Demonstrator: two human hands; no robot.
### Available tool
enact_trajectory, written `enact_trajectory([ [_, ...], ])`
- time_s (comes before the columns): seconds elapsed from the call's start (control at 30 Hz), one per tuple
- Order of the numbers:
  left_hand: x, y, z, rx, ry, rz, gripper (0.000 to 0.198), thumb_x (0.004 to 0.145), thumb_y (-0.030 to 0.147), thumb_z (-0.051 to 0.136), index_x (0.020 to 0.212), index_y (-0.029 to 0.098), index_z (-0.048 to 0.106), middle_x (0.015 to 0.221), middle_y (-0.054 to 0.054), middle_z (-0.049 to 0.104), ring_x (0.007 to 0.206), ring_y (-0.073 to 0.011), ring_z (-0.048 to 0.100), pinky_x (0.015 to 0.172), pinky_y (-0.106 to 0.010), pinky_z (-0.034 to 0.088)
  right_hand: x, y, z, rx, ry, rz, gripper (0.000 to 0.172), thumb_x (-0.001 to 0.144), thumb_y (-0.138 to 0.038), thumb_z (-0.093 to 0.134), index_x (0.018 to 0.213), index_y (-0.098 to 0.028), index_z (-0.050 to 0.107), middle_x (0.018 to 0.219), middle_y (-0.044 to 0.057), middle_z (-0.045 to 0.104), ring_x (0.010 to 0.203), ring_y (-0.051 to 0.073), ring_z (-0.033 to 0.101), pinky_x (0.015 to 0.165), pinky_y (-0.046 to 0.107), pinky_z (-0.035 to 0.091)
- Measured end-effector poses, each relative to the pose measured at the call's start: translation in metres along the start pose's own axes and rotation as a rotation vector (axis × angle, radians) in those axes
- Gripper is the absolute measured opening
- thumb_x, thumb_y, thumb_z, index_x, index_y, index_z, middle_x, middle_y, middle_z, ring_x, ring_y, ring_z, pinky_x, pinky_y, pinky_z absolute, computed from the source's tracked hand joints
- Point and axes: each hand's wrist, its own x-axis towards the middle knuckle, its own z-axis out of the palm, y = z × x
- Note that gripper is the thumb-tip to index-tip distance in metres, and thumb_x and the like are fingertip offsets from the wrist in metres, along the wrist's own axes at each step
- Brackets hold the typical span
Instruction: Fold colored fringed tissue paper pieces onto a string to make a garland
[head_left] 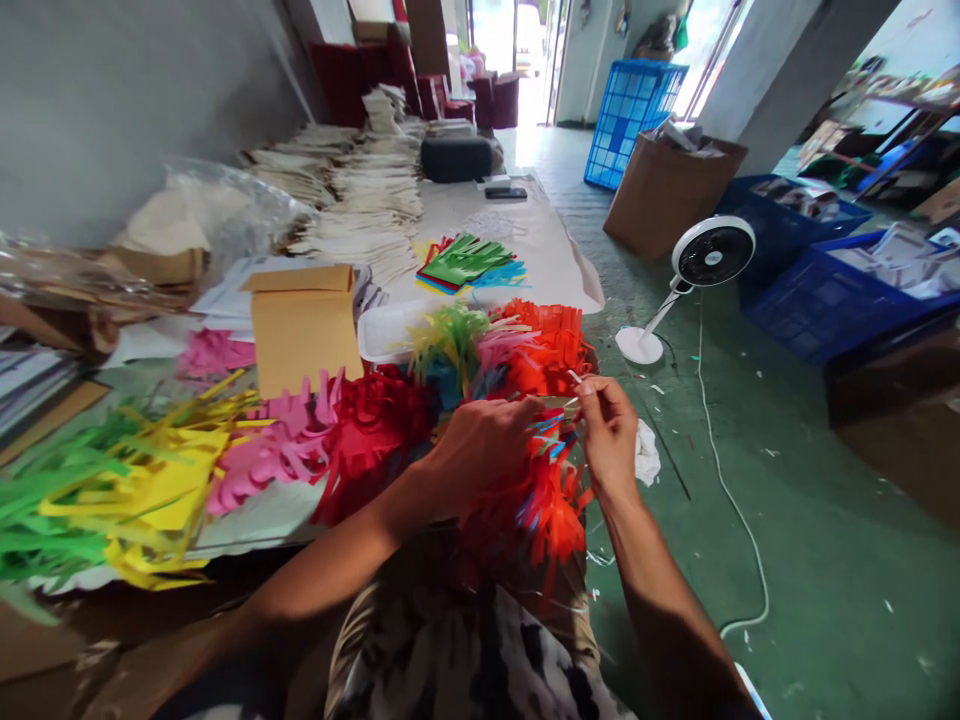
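Above my lap, both hands work close together at the table's near right corner. My right hand (609,430) pinches a thin white string (575,377) between thumb and fingers. My left hand (484,445) is closed, its fingertips pointing right towards that string; whatever it grips is hidden behind the fingers. Below and between the hands hang orange-red fringed paper strips (561,515) with some blue among them. Just beyond lie more orange-red fringes (551,345) and a pale green and yellow fringe bunch (454,335). Dark red fringed paper (382,415) spreads to the left of my left hand.
Pink (274,450), yellow (180,475) and green fringed paper (56,490) line the table's front edge. Behind them stand a brown envelope (304,330) and a white tray (382,333). Flat coloured sheets (469,260) lie farther back. A white fan (712,252) stands on the floor at right.
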Motion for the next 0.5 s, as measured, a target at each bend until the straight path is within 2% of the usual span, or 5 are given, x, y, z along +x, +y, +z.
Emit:
enact_trajectory([
  [0.1, -0.007, 0.0, 0.005, -0.075, -0.077, -0.013, 0.008, 0.101, 0.024, 0.058, 0.099, 0.02, 0.064, 0.092, -0.004, 0.074, 0.083, -0.0194, 0.072, 0.068, -0.029, 0.049, 0.003, -0.002, -0.002, 0.251, 0.081, 0.059, 0.026, 0.095, -0.047, 0.07, 0.091, -0.024, 0.061, 0.09, 0.0, 0.068, 0.066, 0.012, 0.057, 0.054, 0.023, 0.042],
  [0.2, -0.009, 0.0, 0.005, -0.12, -0.138, -0.038, 0.018, 0.103, 0.029, 0.056, 0.091, 0.02, 0.065, 0.093, -0.005, 0.072, 0.086, -0.0182, 0.07, 0.074, -0.029, 0.051, 0.002, -0.007, 0.003, 0.359, 0.099, 0.068, 0.024, 0.095, -0.045, 0.07, 0.091, -0.025, 0.058, 0.079, -0.004, 0.064, 0.059, 0.01, 0.055, 0.056, 0.022, 0.044],
  [0.33, -0.002, -0.011, -0.006, -0.082, -0.16, -0.031, 0.027, 0.107, 0.037, 0.051, 0.098, 0.02, 0.069, 0.097, -0.007, 0.073, 0.093, -0.0207, 0.07, 0.079, -0.031, 0.051, -0.005, -0.005, 0.014, 0.148, -0.06, 0.024, 0.026, 0.103, -0.046, 0.06, 0.089, -0.024, 0.059, 0.078, -0.002, 0.064, 0.068, 0.014, 0.06, 0.071, 0.029, 0.051],
  [0.43, 0.011, -0.024, -0.021, 0.034, -0.196, -0.217, 0.026, 0.108, 0.026, 0.046, 0.11, 0.021, 0.071, 0.099, -0.008, 0.074, 0.087, -0.021, 0.073, 0.074, -0.031, 0.051, -0.01, -0.001, 0.02, -0.118, -0.158, -0.042, 0.031, 0.107, -0.046, 0.05, 0.087, -0.024, 0.058, 0.078, -0.001, 0.065, 0.072, 0.016, 0.061, 0.074, 0.031, 0.047],
  [0.5, 0.022, -0.031, -0.029, 0.188, -0.268, -0.331, 0.025, 0.105, 0.021, 0.049, 0.108, 0.019, 0.074, 0.091, -0.01, 0.075, 0.083, -0.0254, 0.074, 0.069, -0.033, 0.05, -0.011, 0.0, 0.021, -0.235, -0.186, -0.084, 0.033, 0.109, -0.044, 0.047, 0.085, -0.024, 0.057, 0.078, -0.001, 0.064, 0.073, 0.017, 0.061, 0.074, 0.032, 0.045],
])
